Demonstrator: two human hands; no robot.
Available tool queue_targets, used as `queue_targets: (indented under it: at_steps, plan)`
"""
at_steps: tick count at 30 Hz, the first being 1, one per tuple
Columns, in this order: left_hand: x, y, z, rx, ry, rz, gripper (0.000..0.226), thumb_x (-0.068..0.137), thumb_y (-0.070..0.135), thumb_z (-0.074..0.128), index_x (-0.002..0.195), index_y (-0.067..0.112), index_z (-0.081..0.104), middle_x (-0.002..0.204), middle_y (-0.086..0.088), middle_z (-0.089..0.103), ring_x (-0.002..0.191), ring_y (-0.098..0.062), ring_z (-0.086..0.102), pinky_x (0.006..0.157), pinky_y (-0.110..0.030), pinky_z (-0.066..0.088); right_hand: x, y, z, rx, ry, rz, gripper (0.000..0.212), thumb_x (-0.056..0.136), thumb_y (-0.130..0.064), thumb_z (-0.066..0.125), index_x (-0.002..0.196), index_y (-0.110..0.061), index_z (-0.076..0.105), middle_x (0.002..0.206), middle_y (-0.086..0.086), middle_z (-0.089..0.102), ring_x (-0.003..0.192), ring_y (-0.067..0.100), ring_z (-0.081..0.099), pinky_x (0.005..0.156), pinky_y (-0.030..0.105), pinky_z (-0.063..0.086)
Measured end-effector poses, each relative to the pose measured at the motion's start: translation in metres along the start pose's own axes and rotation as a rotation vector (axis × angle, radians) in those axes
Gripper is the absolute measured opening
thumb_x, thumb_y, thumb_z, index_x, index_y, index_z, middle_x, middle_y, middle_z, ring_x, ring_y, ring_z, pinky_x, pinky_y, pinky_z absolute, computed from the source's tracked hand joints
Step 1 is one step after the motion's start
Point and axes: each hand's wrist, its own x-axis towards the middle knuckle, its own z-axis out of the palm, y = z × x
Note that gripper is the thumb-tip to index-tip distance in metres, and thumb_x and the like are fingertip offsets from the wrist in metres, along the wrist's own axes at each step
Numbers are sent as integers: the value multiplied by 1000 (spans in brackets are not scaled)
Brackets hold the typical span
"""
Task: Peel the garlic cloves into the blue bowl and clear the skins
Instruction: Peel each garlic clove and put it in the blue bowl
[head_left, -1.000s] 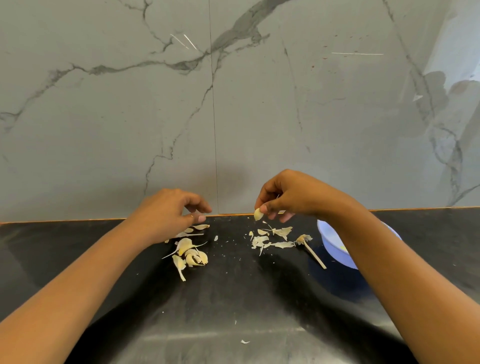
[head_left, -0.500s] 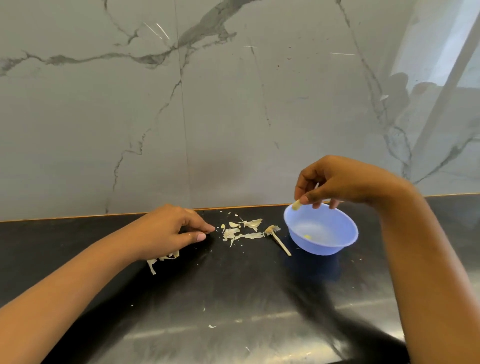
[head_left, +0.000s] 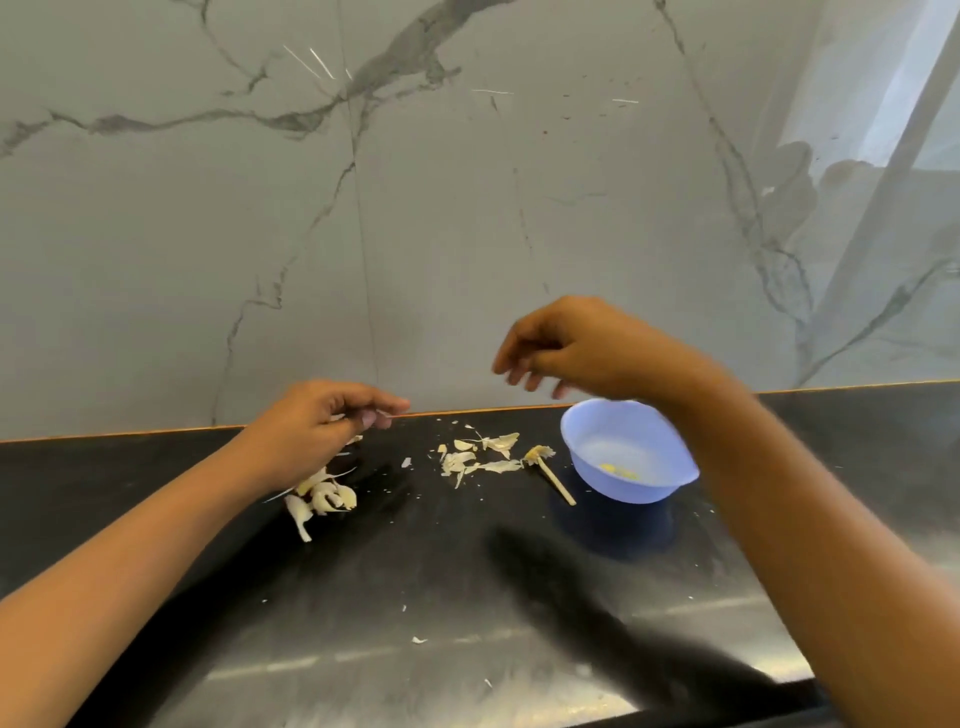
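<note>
In your head view, your right hand (head_left: 587, 348) hovers over the far-left rim of the blue bowl (head_left: 641, 491), fingers loosely spread and empty. Peeled garlic (head_left: 618, 471) lies in the bottom of the bowl. Your left hand (head_left: 322, 426) curls above the garlic cloves (head_left: 324, 496) on the desk (head_left: 467, 571); you cannot tell whether it pinches anything. Between the skins (head_left: 478, 460) and the bowl, the stalk (head_left: 556, 480) runs from far-left to near-right.

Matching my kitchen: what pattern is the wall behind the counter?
Grey marble-look wall, dark branching veins; head view.
</note>
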Motion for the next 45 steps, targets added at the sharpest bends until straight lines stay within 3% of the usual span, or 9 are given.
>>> queue_targets:
  at_steps: [4, 8, 10, 12, 15, 21, 32, 37, 45]
  plan:
    - [1, -4, -16, 85, 95, -6, 30, 93, 9, 59, 100, 38, 66, 88, 31, 69, 88, 10, 64, 75, -4, 43, 33, -24, 70, -165, -96, -234, 41, 89, 3, 44, 115, -18, 68, 109, -3, 66, 96, 11, 57, 88, 24, 44]
    - [1, -11, -25, 127, 117, -27, 27, 94, 12, 59, 104, 35, 67, 98, 19, 70, 91, 2, 66, 86, -17, 48, 37, -8, 98, -292, -282, -310, 51, 86, 6, 44, 126, -20, 63, 134, -7, 58, 124, 15, 52, 107, 35, 36]
    - [3, -14, -27, 203, 93, -67, 24, 94, 14, 59, 112, 27, 69, 102, 16, 69, 98, 0, 63, 92, -22, 48, 33, 1, 86, -293, -336, -252, 47, 87, 3, 46, 121, -22, 67, 129, -10, 62, 118, 8, 55, 103, 28, 40]
    - [4, -15, -27, 282, 40, -114, 25, 94, 15, 59, 115, 25, 69, 108, 11, 69, 104, -5, 60, 98, -27, 47, 28, 6, 71, -321, -329, -197, 39, 88, -1, 48, 110, -22, 73, 109, -10, 71, 92, -6, 60, 84, 13, 44]
    - [5, -16, -29, 373, -48, -186, 27, 95, 18, 59, 119, 26, 66, 117, 9, 66, 107, -8, 57, 96, -27, 44, 32, 4, 71, -228, -143, -179, 35, 90, -2, 48, 105, -21, 74, 88, -7, 72, 64, -4, 54, 62, 5, 38]
    - [6, -23, -41, 500, -100, -257, 27, 94, 24, 61, 120, 26, 66, 115, 5, 68, 97, -8, 56, 84, -24, 43, 67, -23, 124, -148, -112, -163, 33, 96, -12, 50, 128, -17, 59, 125, 4, 63, 113, 20, 56, 96, 29, 43]
    - [4, -16, -32, 415, -79, -209, 24, 92, 34, 62, 113, 28, 69, 108, 4, 70, 96, -12, 62, 87, -32, 51, 63, -19, 129, -288, 61, -122, 17, 95, -23, 55, 104, -15, 66, 101, 6, 65, 93, 23, 57, 73, 31, 44]
    - [1, 4, -5, 157, -11, -160, 19, 84, 42, 66, 93, 27, 75, 71, 3, 69, 58, -4, 54, 56, -21, 43, 44, -15, 101, 2, 190, -22, 10, 88, -22, 66, 95, -17, 71, 81, -4, 66, 74, 10, 60, 65, 18, 48]
    - [-2, 14, 4, -159, 157, -154, 12, 80, 29, 73, 87, 20, 75, 77, 3, 74, 71, -12, 71, 69, -21, 56, 45, -15, 94, 408, 83, 89, 7, 88, -10, 65, 89, -14, 70, 81, 4, 72, 73, 13, 68, 71, 23, 58]
